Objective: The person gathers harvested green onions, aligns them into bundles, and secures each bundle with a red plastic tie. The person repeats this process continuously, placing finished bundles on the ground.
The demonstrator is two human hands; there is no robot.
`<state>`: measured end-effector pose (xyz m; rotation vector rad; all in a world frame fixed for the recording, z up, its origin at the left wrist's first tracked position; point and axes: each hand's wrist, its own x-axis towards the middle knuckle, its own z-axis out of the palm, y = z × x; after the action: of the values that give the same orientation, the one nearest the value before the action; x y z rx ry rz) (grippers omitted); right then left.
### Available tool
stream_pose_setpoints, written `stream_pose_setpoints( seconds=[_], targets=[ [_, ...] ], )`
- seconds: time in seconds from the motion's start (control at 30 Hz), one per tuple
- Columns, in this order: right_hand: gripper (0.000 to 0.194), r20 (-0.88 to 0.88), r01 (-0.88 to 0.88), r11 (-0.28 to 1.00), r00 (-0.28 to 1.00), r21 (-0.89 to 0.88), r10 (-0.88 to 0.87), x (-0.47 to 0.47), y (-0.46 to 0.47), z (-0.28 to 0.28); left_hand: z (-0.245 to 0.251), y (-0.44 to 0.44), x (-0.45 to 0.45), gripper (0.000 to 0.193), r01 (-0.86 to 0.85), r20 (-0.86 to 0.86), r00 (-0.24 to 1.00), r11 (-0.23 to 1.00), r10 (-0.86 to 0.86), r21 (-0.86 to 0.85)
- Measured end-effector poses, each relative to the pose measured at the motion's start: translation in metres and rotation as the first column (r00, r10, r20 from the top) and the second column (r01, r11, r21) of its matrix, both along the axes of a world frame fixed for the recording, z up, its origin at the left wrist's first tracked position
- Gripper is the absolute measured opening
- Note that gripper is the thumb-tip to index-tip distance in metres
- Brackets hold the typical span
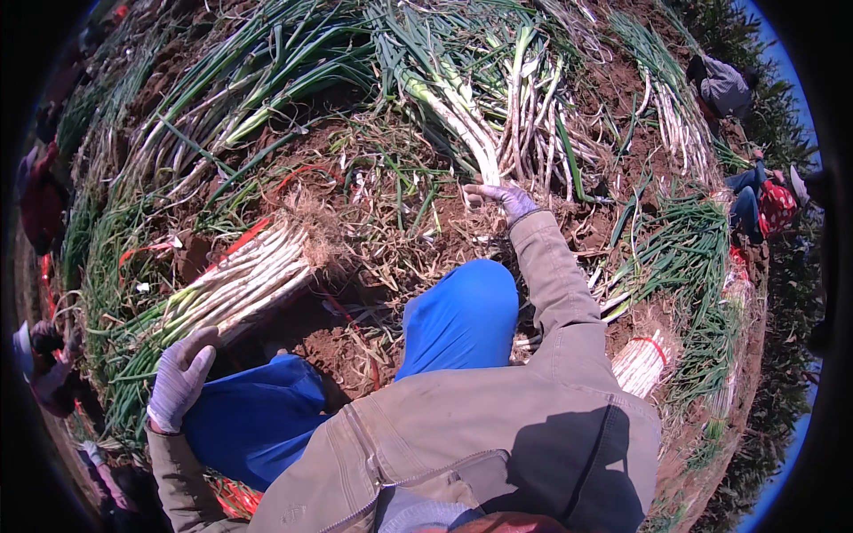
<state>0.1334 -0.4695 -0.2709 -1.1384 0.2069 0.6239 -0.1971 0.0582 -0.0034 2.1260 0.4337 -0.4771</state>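
Note:
My right hand (508,200), in a thin pale glove, has its fingers around the root end of a few thick green onions (470,136). Their white stalks slant up and left from the hand into green leaves, beside a loose pile of thinner green onions (530,120). My left hand (178,378), gloved too, is above my left knee with thumb and fingers apart and nothing in it. Just beyond its fingertips lies a thick bundle of green onions (246,283), with the bushy roots (316,230) pointing right. A red plastic strip (243,243) runs along the bundle's far side.
Unsorted green onions (260,80) cover the soil ahead. To my right lie a bundle tied with red tape (643,363) and more leafy onions (686,246). Other people (763,200) work at the right and left rims. Red plastic (236,496) lies by my left hip.

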Motion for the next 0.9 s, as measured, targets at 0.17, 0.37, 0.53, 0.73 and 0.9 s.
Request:
stream_pose_setpoints(
  seconds=[0.17,0.37,0.53,0.73,0.9],
  targets=[
    [0.018,0.001,0.044,0.988,0.999,-0.148,-0.044,-0.002,0.023,0.113,-0.003,-0.039,0.108,0.041,0.326,0.089,0.945,0.927,-0.315,-0.186],
    [0.032,0.359,-0.126,0.829,0.858,-0.545,0.367,-0.129,0.157,0.133,-0.09,-0.152,0.185,0.071,-0.044,-0.05,0.999,0.745,0.014,-0.666],
    [0.066,-0.038,-0.341,0.217,0.607,-0.915,0.794,-0.241,0.218,0.027,-0.219,-0.188,0.181,0.027,-0.185,-0.211,0.974,0.837,0.085,-0.515],
    [0.069,0.044,-0.749,0.209,0.234,-0.629,0.971,-0.248,0.184,0.081,-0.173,-0.138,0.185,0.02,-0.259,-0.198,0.966,0.646,0.167,-0.718],
    [0.067,-0.22,-0.293,-0.148,0.229,-0.945,0.948,-0.134,0.168,0.098,-0.087,-0.076,0.181,0.016,-0.125,-0.147,0.989,0.57,0.008,-0.812]
  ],
)
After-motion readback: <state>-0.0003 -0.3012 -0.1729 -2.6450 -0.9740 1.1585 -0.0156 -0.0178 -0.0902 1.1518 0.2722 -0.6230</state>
